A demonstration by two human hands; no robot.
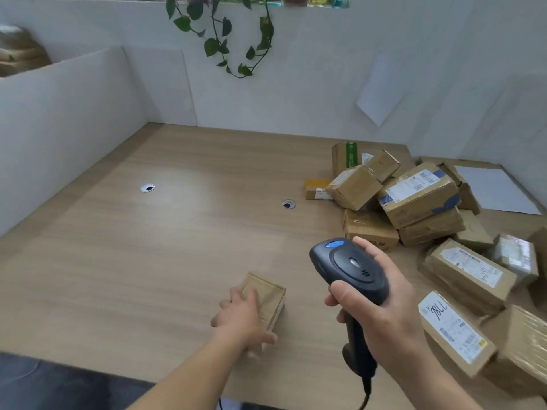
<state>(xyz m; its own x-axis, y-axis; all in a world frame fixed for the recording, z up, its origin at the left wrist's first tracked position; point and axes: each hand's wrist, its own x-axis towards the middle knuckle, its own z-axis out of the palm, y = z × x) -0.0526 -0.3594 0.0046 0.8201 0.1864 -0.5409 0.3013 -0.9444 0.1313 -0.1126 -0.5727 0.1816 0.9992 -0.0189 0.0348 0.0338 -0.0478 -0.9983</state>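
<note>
While left hand (245,316) grips small box (270,292), right hand (387,309) holds scanner (352,267) right of small box: scan pending; next, expose label, aim.

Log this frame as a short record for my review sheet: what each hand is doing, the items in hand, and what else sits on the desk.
left hand: grips the small box from above
small box: plain cardboard, resting on the table, no label visible
right hand: holds the barcode scanner by its handle
barcode scanner: dark, blue button on top, raised above the table
parcel pile: labelled cardboard boxes heaped on the right
other: two cable grommets, white sheet far right
</note>
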